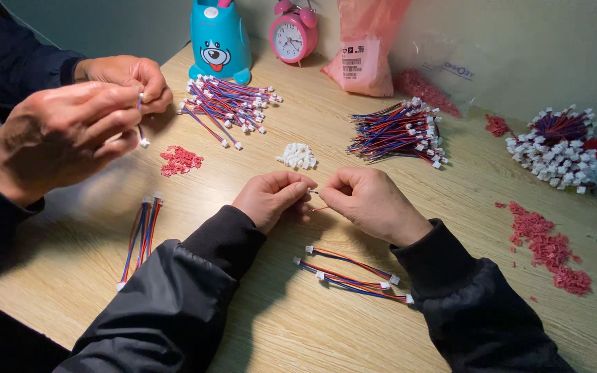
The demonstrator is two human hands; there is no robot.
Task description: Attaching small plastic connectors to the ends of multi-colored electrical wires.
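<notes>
Wooden table point(271, 324): hands point(323, 200) hold wire point(316, 207) crosswise.

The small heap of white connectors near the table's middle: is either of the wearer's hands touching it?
No. The white connectors lie apart, beyond the left hand and right hand, which pinch a thin wire together.

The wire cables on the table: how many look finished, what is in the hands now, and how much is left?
Done, it seems: a few connector-tipped cables lie between the sleeves. In hand: the left hand and right hand pinch one thin wire together; its end is too small to judge. Left: a cable bundle, white connectors and red pieces remain, so probably much is left. Another person's hands work alongside.
</notes>
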